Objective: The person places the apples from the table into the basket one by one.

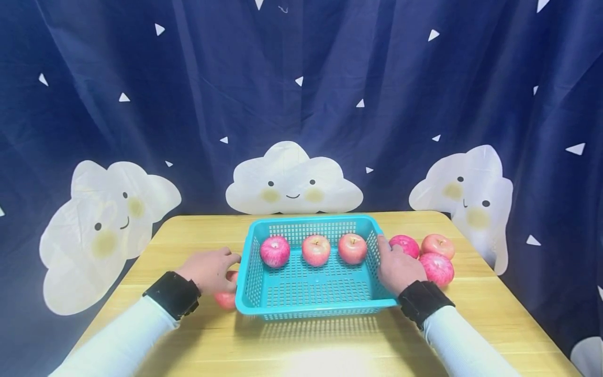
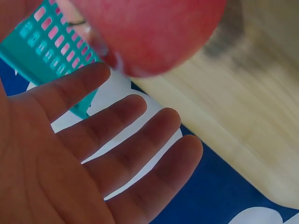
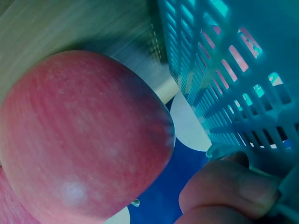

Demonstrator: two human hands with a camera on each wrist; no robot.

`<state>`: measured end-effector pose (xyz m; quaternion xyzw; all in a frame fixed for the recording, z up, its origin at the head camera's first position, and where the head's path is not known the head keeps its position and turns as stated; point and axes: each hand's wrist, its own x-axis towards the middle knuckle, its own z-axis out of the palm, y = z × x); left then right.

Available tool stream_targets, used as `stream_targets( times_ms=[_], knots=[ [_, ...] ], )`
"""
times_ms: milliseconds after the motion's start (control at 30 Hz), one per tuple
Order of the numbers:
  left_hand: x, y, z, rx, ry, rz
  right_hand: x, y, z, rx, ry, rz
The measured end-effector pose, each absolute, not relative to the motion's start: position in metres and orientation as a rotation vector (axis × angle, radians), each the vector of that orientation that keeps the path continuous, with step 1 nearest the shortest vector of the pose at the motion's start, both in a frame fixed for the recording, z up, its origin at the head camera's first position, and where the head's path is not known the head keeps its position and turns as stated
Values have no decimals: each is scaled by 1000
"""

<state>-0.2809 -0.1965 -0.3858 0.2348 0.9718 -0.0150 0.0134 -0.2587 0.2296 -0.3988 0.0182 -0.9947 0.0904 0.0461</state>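
Note:
A turquoise plastic basket with mesh sides is at the middle of the table. Three apples stand in a row inside it: a darker pink apple at left, then a paler apple and another pale apple. My right hand grips the basket's right rim; its fingertips show beside the rim in the right wrist view. Left of the basket, my left hand reaches over a red apple, its fingers spread and fairly straight. Whether they touch that apple I cannot tell.
Right of the basket, close to my right hand, three more apples cluster: a dark pink apple, a pale apple and a streaked apple. Behind the wooden table hangs a blue curtain with white clouds.

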Motion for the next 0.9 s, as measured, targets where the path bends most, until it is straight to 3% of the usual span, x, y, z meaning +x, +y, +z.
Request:
stream_targets(
  times_ms=[900],
  knots=[
    [-276, -202, -403, 990, 3122, 12, -261, 232, -400, 71, -3034, 239]
  ],
)
